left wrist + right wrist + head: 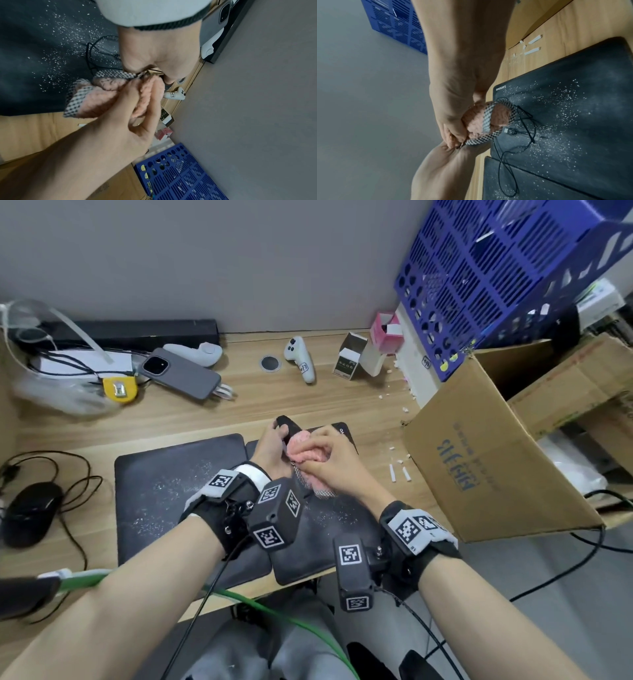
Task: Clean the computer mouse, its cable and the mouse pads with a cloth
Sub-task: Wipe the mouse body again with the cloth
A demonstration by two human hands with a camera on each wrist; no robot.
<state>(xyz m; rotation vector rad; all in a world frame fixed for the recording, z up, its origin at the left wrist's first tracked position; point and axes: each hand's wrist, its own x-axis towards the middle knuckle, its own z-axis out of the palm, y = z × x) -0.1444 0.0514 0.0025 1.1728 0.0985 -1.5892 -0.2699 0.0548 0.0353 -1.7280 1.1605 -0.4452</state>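
Observation:
My left hand (275, 440) grips a black computer mouse (287, 424) and holds it up above the pads. Against the mouse, my right hand (325, 451) presses a bunched pink cloth (306, 455) with a checkered edge, fingers curled round it. The mouse is mostly hidden behind the cloth (479, 121) and both hands. Its thin black cable (503, 158) hangs down and loops over the right mouse pad (329, 529), ending in a USB plug (509, 131). The left mouse pad (164, 494) lies beside it. Both pads are black and dusted with white specks.
A second black mouse (30, 511) with its cable lies at the desk's left edge. A phone (181, 373) and two white controllers (301, 357) sit at the back. An open cardboard box (496, 460) and a blue crate (496, 278) crowd the right. White scraps (399, 472) lie by the box.

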